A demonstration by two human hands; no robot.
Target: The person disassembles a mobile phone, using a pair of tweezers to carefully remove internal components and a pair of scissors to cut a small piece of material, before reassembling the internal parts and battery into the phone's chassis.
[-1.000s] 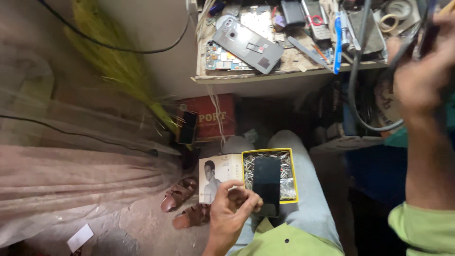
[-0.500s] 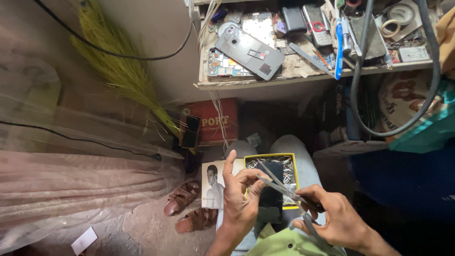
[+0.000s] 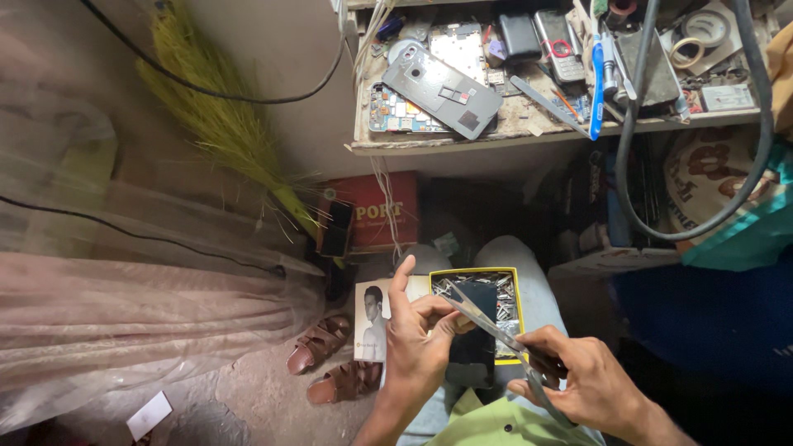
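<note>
Right hand grips slim metal scissors, fingers curled round the handles, blades angled up-left. Left hand pinches something small at the blade tips, forefinger raised. Beneath them on the lap: a glossy black phone across a yellow-rimmed box of small metal parts.

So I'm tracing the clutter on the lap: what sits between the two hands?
In the head view, a dark phone lies between the left hand and right hand, crossed by the scissors held in the right.
</note>
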